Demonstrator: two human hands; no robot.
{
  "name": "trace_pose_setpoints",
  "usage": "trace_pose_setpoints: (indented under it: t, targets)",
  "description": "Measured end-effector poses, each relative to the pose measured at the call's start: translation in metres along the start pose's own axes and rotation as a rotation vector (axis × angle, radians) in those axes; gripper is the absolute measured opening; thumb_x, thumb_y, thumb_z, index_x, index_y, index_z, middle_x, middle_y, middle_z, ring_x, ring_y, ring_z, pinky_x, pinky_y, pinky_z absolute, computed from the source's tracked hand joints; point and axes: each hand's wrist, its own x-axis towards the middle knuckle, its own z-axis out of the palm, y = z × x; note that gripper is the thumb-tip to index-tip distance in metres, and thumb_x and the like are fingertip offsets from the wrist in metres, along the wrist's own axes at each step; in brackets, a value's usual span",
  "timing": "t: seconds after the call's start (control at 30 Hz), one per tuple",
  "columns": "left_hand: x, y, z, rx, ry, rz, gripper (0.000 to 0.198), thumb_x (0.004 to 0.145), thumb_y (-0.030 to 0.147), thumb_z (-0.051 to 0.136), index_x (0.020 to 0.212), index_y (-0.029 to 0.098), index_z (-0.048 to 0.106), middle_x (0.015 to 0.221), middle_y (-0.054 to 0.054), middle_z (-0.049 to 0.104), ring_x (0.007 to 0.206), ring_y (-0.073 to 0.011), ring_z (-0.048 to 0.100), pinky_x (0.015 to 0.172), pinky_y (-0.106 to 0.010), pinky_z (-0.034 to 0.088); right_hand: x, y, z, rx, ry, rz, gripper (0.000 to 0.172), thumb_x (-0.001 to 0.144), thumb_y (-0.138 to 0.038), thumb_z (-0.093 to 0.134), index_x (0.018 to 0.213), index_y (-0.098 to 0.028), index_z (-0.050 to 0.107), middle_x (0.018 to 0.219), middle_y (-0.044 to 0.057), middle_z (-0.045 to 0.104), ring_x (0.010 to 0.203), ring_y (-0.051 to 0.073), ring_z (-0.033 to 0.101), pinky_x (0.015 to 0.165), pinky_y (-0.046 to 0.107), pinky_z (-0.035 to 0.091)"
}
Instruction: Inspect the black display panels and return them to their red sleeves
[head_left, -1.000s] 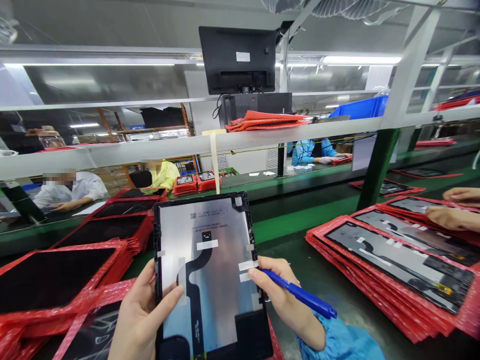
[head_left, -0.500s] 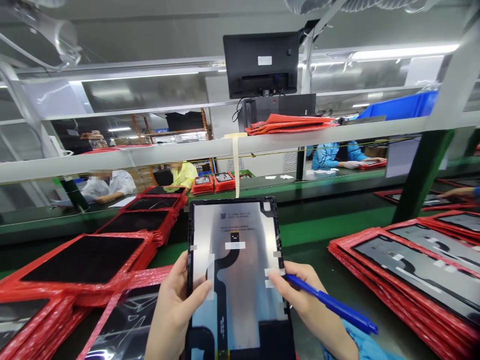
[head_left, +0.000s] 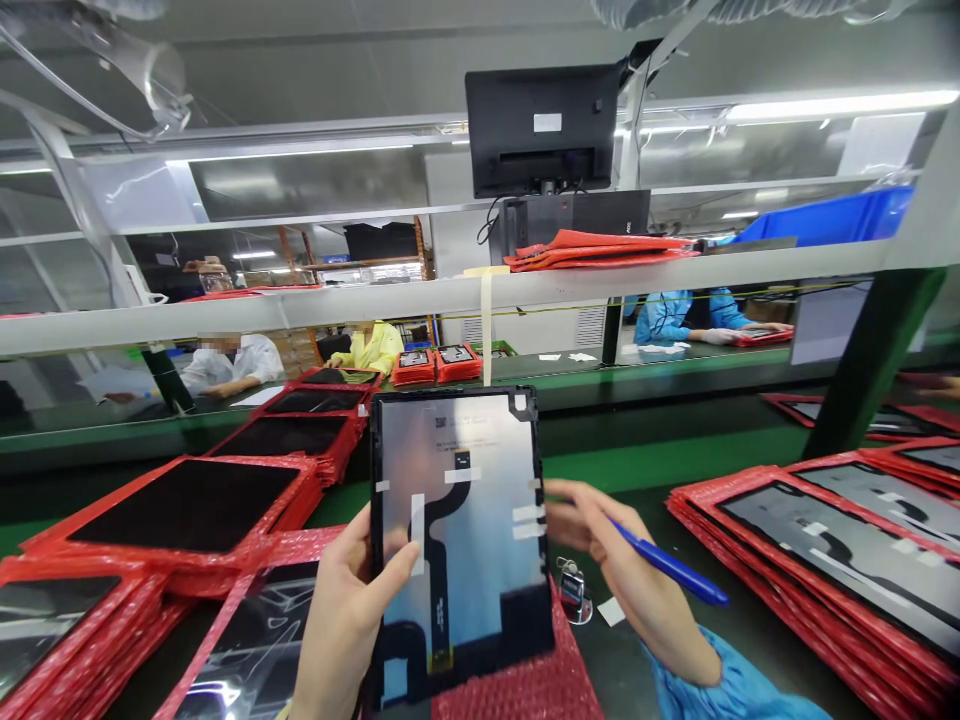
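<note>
My left hand (head_left: 349,600) grips the left side of an upright display panel (head_left: 487,530), thumb on its back face. The panel has a black frame, a dark flex cable and several white tape strips. At the panel's right edge, my right hand (head_left: 622,560) holds a blue pen (head_left: 671,566), which sticks out to the lower right; its fingertips are close to the edge, and contact is unclear. Below the panel lies red bubble wrap (head_left: 525,690).
Stacks of panels in red wrap stand on the left (head_left: 187,505) and right (head_left: 832,550). A small metal-and-glass item (head_left: 573,590) lies beside a white slip (head_left: 611,611). Ahead are a shelf rail (head_left: 390,298), a monitor (head_left: 541,130) and people at another bench.
The panel has tipped and shifted slightly left, showing more bubble wrap beneath. My right hand's fingers have moved from the tape strips to the panel's right edge. The view has shifted slightly left.
</note>
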Motion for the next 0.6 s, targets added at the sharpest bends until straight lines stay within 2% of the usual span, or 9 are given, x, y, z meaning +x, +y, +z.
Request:
trace_pose_setpoints:
  t: [0.07, 0.1, 0.13, 0.23, 0.3, 0.37, 0.43, 0.5, 0.6]
  targets:
    - [-0.001, -0.003, -0.002, 0.237, 0.030, 0.201, 0.009, 0.074, 0.030, 0.073, 0.077, 0.021, 0.070, 0.061, 0.004, 0.068, 0.056, -0.0118, 0.065, 0.056, -0.016, 0.051, 0.004, 0.000, -0.001, 0.105, 0.061, -0.035, 0.044, 0.087, -0.054, 0.059, 0.120, -0.026, 0.062, 0.092, 0.007, 0.079, 0.092, 0.023, 0.073, 0.092, 0.042, 0.049]
    - [-0.001, -0.005, -0.002, 0.355, 0.025, 0.333, 0.005, 0.076, 0.027, 0.071, 0.077, 0.022, 0.071, 0.063, 0.004, 0.070, 0.056, -0.0121, 0.067, 0.056, -0.016, 0.052, 0.005, 0.001, -0.001, 0.170, 0.048, -0.008, 0.045, 0.088, -0.053, 0.058, 0.124, -0.026, 0.059, 0.096, 0.009, 0.079, 0.095, 0.024, 0.072, 0.093, 0.044, 0.048]
    - [0.001, -0.006, -0.002, 0.462, -0.002, 0.470, 0.007, 0.078, 0.023, 0.068, 0.084, 0.023, 0.072, 0.070, 0.003, 0.074, 0.060, -0.0134, 0.070, 0.060, -0.017, 0.054, 0.005, 0.001, 0.000, 0.239, -0.006, 0.047, 0.045, 0.089, -0.051, 0.058, 0.126, -0.025, 0.058, 0.100, 0.010, 0.078, 0.098, 0.025, 0.072, 0.092, 0.045, 0.049]
    - [0.010, -0.012, 0.000, 0.674, -0.154, 0.838, 0.040, 0.085, 0.007, 0.054, 0.121, 0.025, 0.063, 0.106, -0.001, 0.075, 0.094, -0.0153, 0.072, 0.086, -0.021, 0.053, 0.001, 0.004, 0.004, 0.441, -0.229, 0.191, 0.048, 0.086, -0.054, 0.061, 0.122, -0.022, 0.061, 0.124, 0.013, 0.069, 0.112, 0.029, 0.065, 0.088, 0.045, 0.052]
    - [0.019, -0.015, 0.002, 0.736, -0.279, 1.031, 0.046, 0.087, 0.003, 0.047, 0.127, 0.022, 0.058, 0.117, -0.003, 0.072, 0.109, -0.0146, 0.065, 0.097, -0.024, 0.048, -0.001, 0.006, 0.007, 0.534, -0.313, 0.238, 0.056, 0.078, -0.062, 0.064, 0.116, -0.021, 0.065, 0.126, 0.012, 0.067, 0.116, 0.031, 0.062, 0.090, 0.047, 0.051]
    - [0.026, -0.017, 0.002, 0.774, -0.382, 1.182, 0.044, 0.087, 0.000, 0.043, 0.124, 0.018, 0.059, 0.116, -0.004, 0.072, 0.114, -0.0147, 0.062, 0.103, -0.028, 0.044, -0.002, 0.007, 0.010, 0.563, -0.309, 0.287, 0.059, 0.071, -0.065, 0.069, 0.106, -0.017, 0.070, 0.117, 0.013, 0.072, 0.115, 0.032, 0.062, 0.096, 0.049, 0.048]
    - [0.028, -0.016, 0.002, 0.825, -0.447, 1.263, 0.045, 0.085, -0.003, 0.041, 0.120, 0.017, 0.061, 0.115, -0.003, 0.072, 0.119, -0.0152, 0.058, 0.108, -0.034, 0.040, -0.004, 0.008, 0.012, 0.567, -0.262, 0.340, 0.056, 0.067, -0.060, 0.075, 0.099, -0.015, 0.072, 0.111, 0.013, 0.074, 0.115, 0.033, 0.062, 0.099, 0.049, 0.046]
    - [0.024, -0.013, 0.004, 0.917, -0.454, 1.228, 0.049, 0.083, -0.005, 0.040, 0.124, 0.017, 0.058, 0.122, -0.004, 0.069, 0.127, -0.0171, 0.051, 0.110, -0.040, 0.037, -0.005, 0.009, 0.013, 0.564, -0.229, 0.364, 0.058, 0.064, -0.057, 0.079, 0.101, -0.014, 0.071, 0.110, 0.015, 0.074, 0.113, 0.034, 0.063, 0.098, 0.050, 0.046]
    - [0.010, -0.005, 0.011, 0.877, -0.484, 1.217, 0.038, 0.091, 0.019, 0.052, 0.128, 0.013, 0.053, 0.127, -0.010, 0.065, 0.131, -0.0222, 0.047, 0.109, -0.045, 0.038, -0.009, 0.014, 0.016, 0.535, -0.183, 0.282, 0.064, 0.059, -0.056, 0.083, 0.106, -0.016, 0.069, 0.109, 0.014, 0.075, 0.110, 0.035, 0.065, 0.095, 0.050, 0.049]
